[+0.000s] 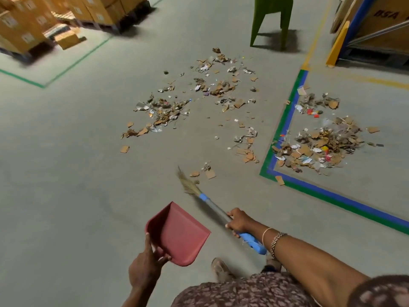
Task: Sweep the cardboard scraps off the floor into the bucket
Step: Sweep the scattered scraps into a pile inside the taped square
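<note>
Brown cardboard scraps (221, 89), torn small and mixed with paper, lie scattered on the grey floor (66, 173) ahead, with a denser heap (318, 145) inside the green-and-blue tape corner (285, 120). The right hand (240, 222) grips the broom (212, 206); the left hand (146, 269) holds the red dustpan (179, 231). A green chair (272, 16) stands beyond the scraps and stacked boxes (26, 25) far left, with open floor between.

We see a green plastic chair (274, 12) far off — stacked cardboard boxes (20, 23) stand at far left. Green-and-blue floor tape (287, 111) marks a corner at right.
</note>
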Demonstrator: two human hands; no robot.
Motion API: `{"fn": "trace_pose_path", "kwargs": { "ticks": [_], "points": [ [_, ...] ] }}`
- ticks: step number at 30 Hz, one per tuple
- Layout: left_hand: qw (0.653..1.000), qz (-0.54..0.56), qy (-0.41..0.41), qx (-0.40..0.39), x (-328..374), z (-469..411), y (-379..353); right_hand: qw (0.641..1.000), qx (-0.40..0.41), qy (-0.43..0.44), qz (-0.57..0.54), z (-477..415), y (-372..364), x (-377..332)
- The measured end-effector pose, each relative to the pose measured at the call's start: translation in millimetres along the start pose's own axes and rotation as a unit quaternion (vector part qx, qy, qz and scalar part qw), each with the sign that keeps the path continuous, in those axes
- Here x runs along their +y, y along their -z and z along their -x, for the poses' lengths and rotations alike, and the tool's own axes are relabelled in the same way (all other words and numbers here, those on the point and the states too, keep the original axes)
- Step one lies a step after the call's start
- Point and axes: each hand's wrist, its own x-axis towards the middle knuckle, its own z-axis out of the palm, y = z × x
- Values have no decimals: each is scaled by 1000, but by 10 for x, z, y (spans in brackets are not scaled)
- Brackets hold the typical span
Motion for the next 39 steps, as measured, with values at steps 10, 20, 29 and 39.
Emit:
{"fn": "trace_pose_path", "kwargs": {
  "ticks": [10,20,29,39],
  "points": [
    [997,30,76,-13,-479,-50,-1,994,75,-61,41,-645,-137,-465],
    [999,0,34,-27,-101,-420,105,965,240,-102,-22,-537,823,-46],
    [999,-22,-30,-13,492,-854,212,974,126,-26,-184,-247,1100,-20],
    [999,-38,-11,-25,1646,-1037,246,985,25,-78,-151,-996,1700,112]
  ]
}}
